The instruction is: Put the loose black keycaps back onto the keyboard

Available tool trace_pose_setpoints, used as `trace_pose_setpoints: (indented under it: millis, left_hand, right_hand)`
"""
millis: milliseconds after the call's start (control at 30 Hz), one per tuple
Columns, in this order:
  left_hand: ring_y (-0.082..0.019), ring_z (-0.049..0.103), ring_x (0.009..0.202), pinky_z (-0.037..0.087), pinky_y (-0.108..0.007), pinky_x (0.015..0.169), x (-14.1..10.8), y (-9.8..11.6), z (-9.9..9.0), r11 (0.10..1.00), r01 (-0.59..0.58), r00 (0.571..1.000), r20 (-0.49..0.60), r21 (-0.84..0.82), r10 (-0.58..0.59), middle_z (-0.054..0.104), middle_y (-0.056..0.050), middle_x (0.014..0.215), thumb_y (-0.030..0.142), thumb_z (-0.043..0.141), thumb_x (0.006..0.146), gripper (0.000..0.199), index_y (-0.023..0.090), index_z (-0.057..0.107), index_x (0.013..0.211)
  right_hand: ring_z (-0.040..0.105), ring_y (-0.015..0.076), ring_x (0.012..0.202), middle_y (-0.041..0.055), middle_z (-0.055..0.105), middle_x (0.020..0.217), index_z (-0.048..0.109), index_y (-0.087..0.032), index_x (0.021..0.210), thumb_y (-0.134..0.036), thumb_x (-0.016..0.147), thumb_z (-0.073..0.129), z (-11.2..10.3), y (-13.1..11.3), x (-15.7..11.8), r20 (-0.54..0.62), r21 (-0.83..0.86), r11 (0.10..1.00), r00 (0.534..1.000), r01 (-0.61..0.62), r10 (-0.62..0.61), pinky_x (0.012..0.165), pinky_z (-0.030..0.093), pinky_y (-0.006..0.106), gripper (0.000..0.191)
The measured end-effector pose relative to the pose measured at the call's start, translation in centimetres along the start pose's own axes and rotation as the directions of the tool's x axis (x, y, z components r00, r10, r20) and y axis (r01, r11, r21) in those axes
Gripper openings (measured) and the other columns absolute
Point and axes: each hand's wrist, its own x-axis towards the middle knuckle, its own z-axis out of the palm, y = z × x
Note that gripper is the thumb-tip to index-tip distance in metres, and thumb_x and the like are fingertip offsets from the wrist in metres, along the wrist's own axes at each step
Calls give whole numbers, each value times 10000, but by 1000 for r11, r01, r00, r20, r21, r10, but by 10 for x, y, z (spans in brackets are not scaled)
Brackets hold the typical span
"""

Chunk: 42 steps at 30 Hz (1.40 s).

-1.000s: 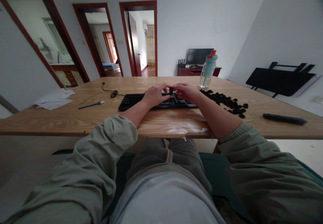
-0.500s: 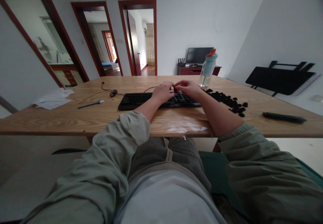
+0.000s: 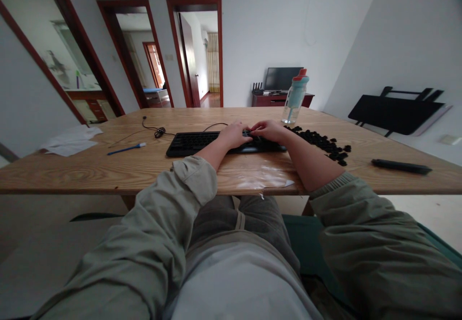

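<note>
A moment ago a dark keycap stood raised between the hands; now both have sunk to the keyboard (image 3: 191, 144), so the work seems to be at its keys. The left hand (image 3: 234, 134) curls over it; the right hand's (image 3: 270, 131) fingertips draw together, whether pinching I can't tell. Its long axis runs crosswise before the person, keys up, loose keycaps (image 3: 317, 140) heaped at its right.

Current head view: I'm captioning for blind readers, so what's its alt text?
A person's left hand and right hand are close together over a black keyboard on a wooden table. To the right are loose black pieces and a clear drinking bottle.
</note>
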Motion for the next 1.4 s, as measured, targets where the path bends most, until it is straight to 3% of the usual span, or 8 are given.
trace_pose_setpoints:
  millis: [200, 367, 533, 700, 900, 1233, 1400]
  left_hand:
    - [-228, 633, 1042, 489, -330, 942, 4, -9, 6, 998, -50, 997, 67, 27, 48, 695, -64, 1145, 271, 551, 861, 372, 254, 723, 1191]
    - [-255, 640, 1056, 475, -373, 990, 6, -12, 9, 994, -75, 993, 93, 77, 68, 692, -85, 1184, 201, 537, 824, 400, 224, 742, 1166]
    - [-270, 631, 1083, 462, -400, 1003, 5, -12, 8, 994, -78, 992, 105, 78, 70, 692, -92, 1173, 224, 503, 853, 409, 231, 733, 1191]
    - [-237, 631, 1079, 468, -349, 992, 5, -12, 7, 994, -81, 990, 119, 75, 72, 695, -63, 1179, 232, 512, 853, 413, 257, 724, 1206]
    - [-238, 634, 1073, 483, -345, 971, 5, -14, 6, 995, -69, 991, 119, 67, 61, 698, -51, 1176, 229, 515, 841, 433, 276, 714, 1223]
    - [-215, 609, 1137, 465, -301, 999, 4, -14, 1, 995, -52, 985, 166, 80, 38, 671, -10, 1244, 234, 486, 856, 453, 299, 691, 1254]
    - [-208, 611, 1132, 462, -291, 1001, 4, -13, 1, 994, -66, 984, 168, 87, 51, 673, -22, 1240, 218, 476, 859, 460, 276, 687, 1264]
  right_hand:
    - [494, 115, 590, 44, 684, 730, 770, -140, 940, -306, 759, 733, 3, 18, 15, 22, -225, 966, 992, 124, -122, 550, 351, 236, 248]
    - [553, 145, 664, 76, 721, 818, 784, -138, 933, -305, 822, 664, 3, 17, 11, 42, -333, 926, 984, 179, -175, 581, 373, 248, 233]
    - [543, 142, 632, 57, 711, 773, 788, -147, 911, -405, 803, 691, 1, 9, 4, 84, -354, 924, 989, 146, -124, 572, 367, 262, 296]
    - [528, 136, 623, 42, 697, 752, 799, -152, 960, -297, 763, 720, -6, -1, -4, 134, -353, 923, 984, 154, -113, 573, 371, 258, 258]
    - [436, 115, 541, 16, 611, 607, 803, -166, 1026, -283, 814, 681, -12, -14, -14, 137, -457, 878, 986, 144, -91, 526, 316, 263, 271]
    - [473, 115, 601, 11, 650, 680, 768, -211, 1142, -354, 875, 646, -13, -22, -18, 140, -580, 807, 989, 114, -39, 568, 346, 242, 327]
    - [521, 127, 658, 28, 704, 777, 774, -198, 1124, -327, 874, 648, -11, -21, -17, 142, -569, 809, 987, 149, -81, 606, 375, 237, 308]
